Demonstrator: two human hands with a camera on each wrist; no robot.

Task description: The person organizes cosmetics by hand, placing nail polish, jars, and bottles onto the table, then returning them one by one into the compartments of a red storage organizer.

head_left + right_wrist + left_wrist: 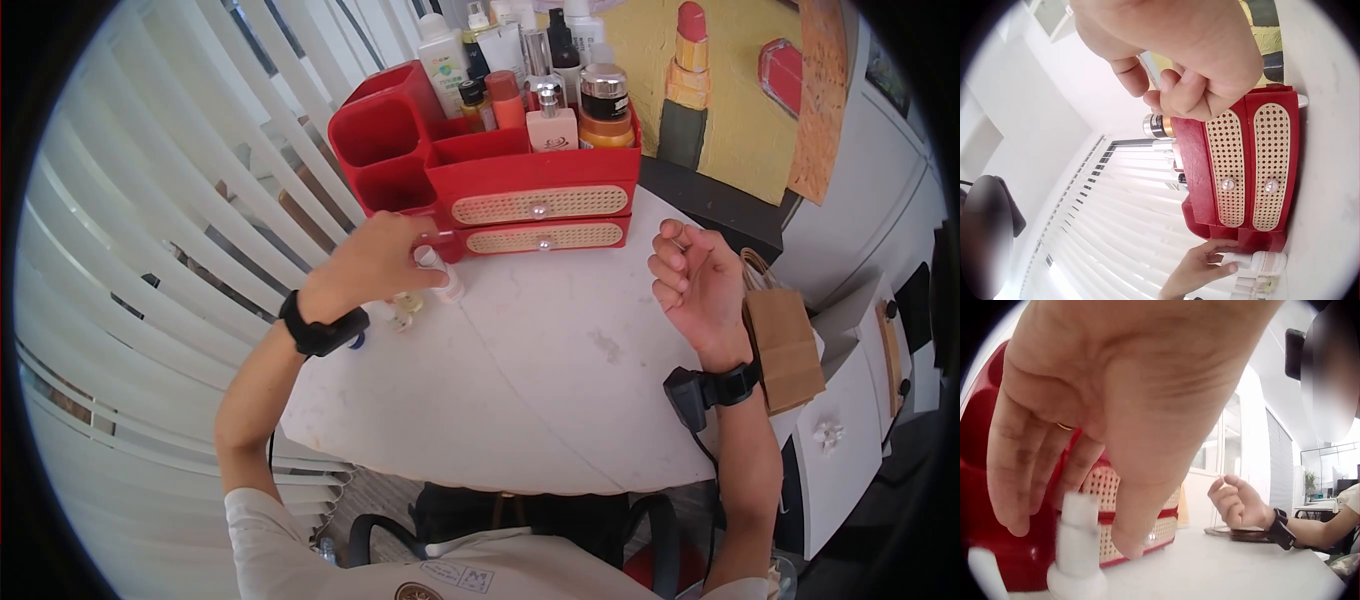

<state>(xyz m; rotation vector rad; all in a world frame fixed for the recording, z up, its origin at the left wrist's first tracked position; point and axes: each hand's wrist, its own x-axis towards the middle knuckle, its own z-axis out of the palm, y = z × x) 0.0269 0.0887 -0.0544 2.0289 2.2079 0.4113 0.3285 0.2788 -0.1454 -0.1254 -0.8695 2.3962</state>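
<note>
A small white bottle stands on the round white table, just in front of the red organizer. My left hand reaches down over it. In the left wrist view the thumb and fingers curl round the bottle's cap. The right wrist view also shows the left hand pinching the bottle's top. My right hand hovers over the table's right side, palm inward, fingers loosely curled and holding nothing.
The organizer has two wicker-front drawers and several cosmetic bottles on top. More small bottles stand by my left wrist. A brown paper bag hangs at the table's right edge. Blinds close off the left.
</note>
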